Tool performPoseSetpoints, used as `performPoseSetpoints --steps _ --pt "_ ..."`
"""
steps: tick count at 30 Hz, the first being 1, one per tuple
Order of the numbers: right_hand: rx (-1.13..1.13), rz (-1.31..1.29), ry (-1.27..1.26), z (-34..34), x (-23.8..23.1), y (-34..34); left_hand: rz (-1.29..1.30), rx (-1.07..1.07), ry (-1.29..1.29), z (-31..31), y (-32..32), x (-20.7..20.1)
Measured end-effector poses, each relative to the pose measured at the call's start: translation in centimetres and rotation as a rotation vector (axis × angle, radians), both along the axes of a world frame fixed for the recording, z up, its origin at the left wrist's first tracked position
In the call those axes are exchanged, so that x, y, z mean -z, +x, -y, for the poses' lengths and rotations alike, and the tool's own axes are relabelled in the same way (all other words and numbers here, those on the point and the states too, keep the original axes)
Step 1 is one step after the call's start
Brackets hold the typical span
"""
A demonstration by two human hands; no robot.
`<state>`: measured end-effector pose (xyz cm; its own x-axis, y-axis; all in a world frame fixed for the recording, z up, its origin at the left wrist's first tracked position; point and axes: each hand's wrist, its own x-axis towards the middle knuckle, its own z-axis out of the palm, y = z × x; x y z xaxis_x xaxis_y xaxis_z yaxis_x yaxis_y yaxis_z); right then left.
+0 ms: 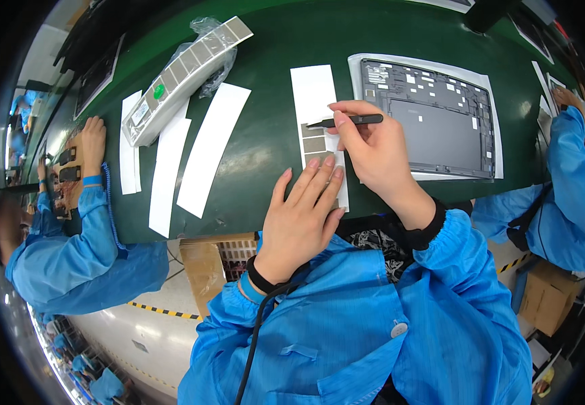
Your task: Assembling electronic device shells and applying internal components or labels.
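A white backing strip (311,88) with grey square stickers (314,146) lies on the green table in front of me. My left hand (304,209) rests on its lower part, fingers stretched out flat, holding nothing. Black tweezers (365,119) are pinched in my right hand (379,145), just above the strip. Their tip points left and meets the topmost visible sticker; I cannot tell whether it has lifted an edge. Beside my right hand, a dark grey flat device housing (434,135) lies on a white sheet (499,152). Small white pieces dot its upper part.
To the left lies a stack of sticker strips (191,59) partly in clear plastic, with bare white strips (214,150) around it. Co-workers in blue sit left (69,250) and right (572,182). A black cord (255,344) runs from my left wrist. The table edge (228,236) is close.
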<state>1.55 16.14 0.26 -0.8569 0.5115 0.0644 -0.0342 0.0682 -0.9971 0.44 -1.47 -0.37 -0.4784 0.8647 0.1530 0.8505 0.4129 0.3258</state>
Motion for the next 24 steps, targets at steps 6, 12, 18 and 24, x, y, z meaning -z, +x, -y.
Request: performPoseSetpoints --steps 6,12,18,24 --pt "0.125 -0.138 -0.135 -1.7 -1.7 1.4 0.01 -0.018 0.003 -0.1 0.1 -0.1" --pt "0.329 -0.185 -0.114 -9.5 -4.2 8.3 0.037 -0.026 -0.015 -0.2 0.1 -0.3" --pt "0.359 -0.056 -0.163 -12.9 -2.3 13.3 0.11 -0.044 0.013 -0.6 -0.2 -1.3" --pt "0.184 -0.064 -0.155 -5.3 -2.0 7.9 -0.011 -0.041 0.016 -1.9 0.0 -1.9"
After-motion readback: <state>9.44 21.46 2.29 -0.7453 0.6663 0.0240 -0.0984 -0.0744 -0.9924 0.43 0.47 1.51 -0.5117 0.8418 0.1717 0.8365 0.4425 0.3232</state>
